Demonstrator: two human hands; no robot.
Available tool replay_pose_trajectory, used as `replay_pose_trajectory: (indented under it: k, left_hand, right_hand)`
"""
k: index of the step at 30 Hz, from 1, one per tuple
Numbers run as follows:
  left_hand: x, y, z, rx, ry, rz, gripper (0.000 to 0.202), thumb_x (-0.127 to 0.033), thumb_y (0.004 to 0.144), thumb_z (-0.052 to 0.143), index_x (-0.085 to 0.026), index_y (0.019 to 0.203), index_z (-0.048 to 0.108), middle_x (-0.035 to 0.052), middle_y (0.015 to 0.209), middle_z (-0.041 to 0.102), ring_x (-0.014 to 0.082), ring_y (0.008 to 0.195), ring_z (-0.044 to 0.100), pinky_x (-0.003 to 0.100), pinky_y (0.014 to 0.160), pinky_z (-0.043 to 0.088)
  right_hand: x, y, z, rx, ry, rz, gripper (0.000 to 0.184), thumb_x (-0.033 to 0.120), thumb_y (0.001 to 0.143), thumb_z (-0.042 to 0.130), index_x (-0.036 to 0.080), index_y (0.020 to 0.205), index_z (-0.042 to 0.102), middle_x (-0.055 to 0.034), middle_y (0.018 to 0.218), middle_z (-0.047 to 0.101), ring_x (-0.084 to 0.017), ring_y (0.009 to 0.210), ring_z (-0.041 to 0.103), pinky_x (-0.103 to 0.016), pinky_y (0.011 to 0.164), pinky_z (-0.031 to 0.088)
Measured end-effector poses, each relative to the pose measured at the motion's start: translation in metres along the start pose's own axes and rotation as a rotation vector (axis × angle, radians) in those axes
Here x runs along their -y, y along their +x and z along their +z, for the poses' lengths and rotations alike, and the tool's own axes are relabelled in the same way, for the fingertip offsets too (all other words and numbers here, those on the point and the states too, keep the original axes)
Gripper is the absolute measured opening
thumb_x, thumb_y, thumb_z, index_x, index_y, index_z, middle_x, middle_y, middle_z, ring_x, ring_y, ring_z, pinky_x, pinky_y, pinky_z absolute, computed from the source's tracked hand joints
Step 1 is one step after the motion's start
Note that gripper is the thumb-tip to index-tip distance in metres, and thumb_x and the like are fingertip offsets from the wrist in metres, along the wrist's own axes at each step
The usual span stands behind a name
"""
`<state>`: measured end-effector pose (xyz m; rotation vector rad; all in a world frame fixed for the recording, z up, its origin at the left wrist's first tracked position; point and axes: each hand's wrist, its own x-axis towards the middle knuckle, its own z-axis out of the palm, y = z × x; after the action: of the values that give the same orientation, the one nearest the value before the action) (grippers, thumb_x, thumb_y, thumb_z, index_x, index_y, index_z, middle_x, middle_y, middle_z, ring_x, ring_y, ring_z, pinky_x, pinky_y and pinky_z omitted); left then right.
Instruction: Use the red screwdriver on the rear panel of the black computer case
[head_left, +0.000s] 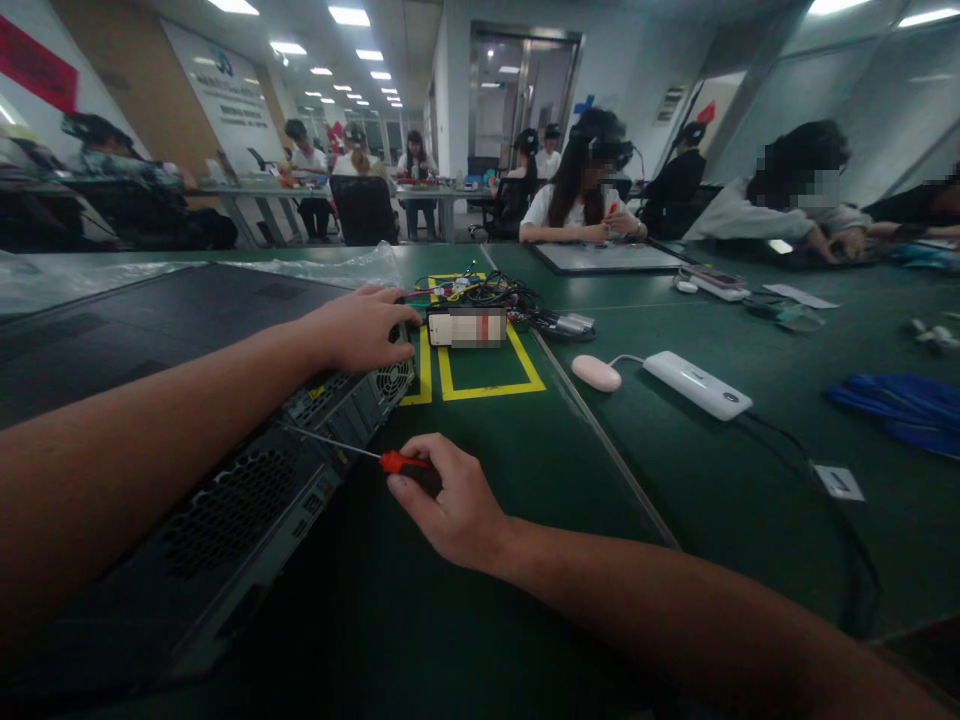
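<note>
**A:** From the head camera, what is each hand on?

**B:** The left hand (pixel 360 328) lies palm down on the top far corner of the computer case (pixel 225 480). Its fingers curve loosely over the edge and close on nothing. The right hand (pixel 450 505) is closed around the screwdriver (pixel 405 463), thumb and fingers wrapped on its red and black handle.

**A:** Where does the screwdriver point?

**B:** Its thin steel shaft runs up and left to the case's rear panel. I cannot tell whether the tip sits in a screw.

**A:** What is the case like?

**B:** It is a dark, flat metal box lying on its side at the left of the green table (pixel 525 470). The rear panel has perforated honeycomb vents and a round wire fan grille (pixel 395 378) just under the left hand.

**A:** And around it?

**B:** A rectangle of yellow tape (pixel 487 385) is marked on the matte green mat just beside the case. A small white box (pixel 466 327) lies across the rectangle's far edge, with a tangle of cables (pixel 487 292) behind it. To the right are a smooth pink oval mouse (pixel 596 373) and a long white slab-shaped device (pixel 697 385). Crinkled clear plastic (pixel 322 265) lies beyond the case.
</note>
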<state>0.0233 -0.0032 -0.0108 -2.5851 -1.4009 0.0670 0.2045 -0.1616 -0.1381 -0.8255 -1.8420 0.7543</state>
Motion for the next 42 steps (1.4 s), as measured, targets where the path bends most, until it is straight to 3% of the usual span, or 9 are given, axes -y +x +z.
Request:
replay_pose_trajectory:
  k: [4, 11, 19, 24, 42]
  left_hand:
    - [-0.0014, -0.0010, -0.0012, 0.009, 0.000, -0.003, 0.065, -0.055, 0.093, 0.051, -0.024, 0.148, 0.066, 0.0111, 0.167, 0.049, 0.0393, 0.153, 0.045, 0.052, 0.128, 0.030]
    - [-0.0021, -0.0009, -0.0014, 0.002, 0.006, -0.013, 0.064, -0.055, 0.092, 0.051, -0.025, 0.147, 0.066, 0.0098, 0.166, 0.051, 0.0381, 0.153, 0.045, 0.051, 0.128, 0.031]
    - [0.0002, -0.0003, 0.0005, -0.007, 0.024, 0.002, 0.063, -0.055, 0.093, 0.052, -0.026, 0.147, 0.066, 0.0104, 0.165, 0.051, 0.0371, 0.153, 0.046, 0.051, 0.127, 0.033]
    - [-0.0013, -0.0008, -0.0013, 0.008, 0.013, -0.007, 0.064, -0.055, 0.093, 0.052, -0.025, 0.148, 0.066, 0.0106, 0.166, 0.050, 0.0379, 0.153, 0.045, 0.051, 0.127, 0.032]
    - [0.0002, 0.0001, 0.0005, 0.002, -0.009, -0.010, 0.066, -0.056, 0.093, 0.051, -0.026, 0.149, 0.065, 0.0092, 0.168, 0.049, 0.0386, 0.154, 0.043, 0.051, 0.129, 0.030]
  right_hand:
    - [0.0004, 0.0008, 0.0004, -0.014, 0.014, -0.031, 0.016, 0.034, 0.101, 0.065, 0.020, 0.109, 0.065, -0.0027, 0.095, 0.068, -0.016, 0.078, 0.061, -0.031, 0.074, 0.051]
    - [-0.0004, 0.0026, -0.0001, 0.002, -0.023, -0.024, 0.022, 0.039, 0.108, 0.057, 0.021, 0.108, 0.070, -0.0044, 0.097, 0.069, -0.018, 0.086, 0.064, -0.033, 0.082, 0.054]
    - [0.0009, -0.0004, 0.0007, 0.009, 0.027, 0.029, 0.022, 0.034, 0.095, 0.070, 0.023, 0.111, 0.059, -0.0029, 0.099, 0.070, -0.018, 0.082, 0.066, -0.034, 0.078, 0.056]
    - [0.0006, 0.0004, 0.0006, 0.004, 0.003, 0.031, 0.013, 0.031, 0.098, 0.065, 0.023, 0.106, 0.059, -0.0035, 0.100, 0.070, -0.018, 0.083, 0.065, -0.034, 0.080, 0.055]
    - [-0.0006, 0.0005, -0.0002, 0.018, -0.005, 0.031, 0.015, 0.034, 0.100, 0.066, 0.023, 0.108, 0.061, -0.0037, 0.101, 0.070, -0.019, 0.086, 0.065, -0.034, 0.082, 0.054]
